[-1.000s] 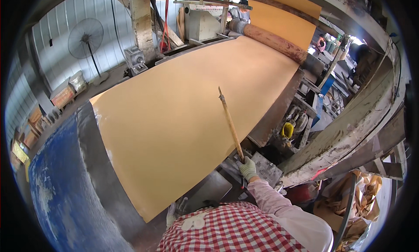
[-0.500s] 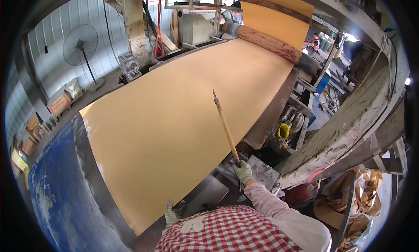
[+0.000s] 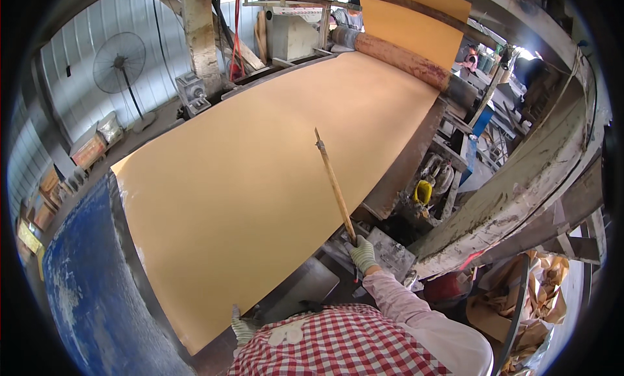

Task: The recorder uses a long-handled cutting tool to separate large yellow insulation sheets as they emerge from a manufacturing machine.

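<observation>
A long tan sheet (image 3: 260,181) of paper-like material lies across the machine bed. My right hand (image 3: 362,255), in a striped glove, is closed round the lower end of a wooden stick (image 3: 335,187). The stick slants up and away over the sheet, with a pointed metal piece fixed at its far end. My left hand (image 3: 242,326), gloved as well, is at the sheet's near edge with a finger stretched out along it; the rest of that hand is partly hidden by the red checked apron (image 3: 338,340).
A worn blue drum (image 3: 97,278) curves at the left, beside the sheet's end. At the far end is a reddish roller (image 3: 396,58) below an orange sheet (image 3: 416,18). A thick beam (image 3: 513,187) rises on the right, near crumpled brown paper (image 3: 546,298). Other people are far off.
The sheet's near corner has shifted left and slightly nearer. My left hand has moved left along with it. The right hand and stick have barely moved.
</observation>
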A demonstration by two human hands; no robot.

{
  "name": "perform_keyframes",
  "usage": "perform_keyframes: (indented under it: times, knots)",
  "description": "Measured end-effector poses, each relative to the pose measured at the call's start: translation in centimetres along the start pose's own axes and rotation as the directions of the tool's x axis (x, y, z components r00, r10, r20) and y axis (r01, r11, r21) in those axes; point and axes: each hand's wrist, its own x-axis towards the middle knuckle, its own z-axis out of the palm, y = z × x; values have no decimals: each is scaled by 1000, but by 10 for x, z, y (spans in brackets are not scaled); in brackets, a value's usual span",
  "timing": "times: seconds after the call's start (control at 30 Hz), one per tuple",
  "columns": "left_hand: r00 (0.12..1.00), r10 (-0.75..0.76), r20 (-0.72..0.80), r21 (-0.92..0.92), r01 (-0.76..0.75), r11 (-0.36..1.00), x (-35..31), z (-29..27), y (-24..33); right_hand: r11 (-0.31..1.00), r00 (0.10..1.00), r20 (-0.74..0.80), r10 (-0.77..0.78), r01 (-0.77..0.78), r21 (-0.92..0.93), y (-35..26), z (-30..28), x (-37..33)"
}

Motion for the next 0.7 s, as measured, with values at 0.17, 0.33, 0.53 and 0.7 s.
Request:
perform_keyframes:
  times: [0.17, 0.33, 0.53, 0.7]
  knots:
    - [994, 84, 66, -121, -76, 990, 24, -34, 1, 998, 996, 67, 59, -59, 2, -11, -5, -2]
    - [992, 7, 128, -78, 3, 997, 21, 6, -12, 999, 994, 100, 46, -48, 20, -7, -6, -8]
    - [944, -246, 220, -49, 263, 964, 52, 27, -41, 997, 999, 43, 1, -4, 74, -40, -24, -18]
    - [978, -165, 124, 76, 157, 985, 24, 21, -9, 941, 983, 24, -182, 167, 296, -82, -45, -16]
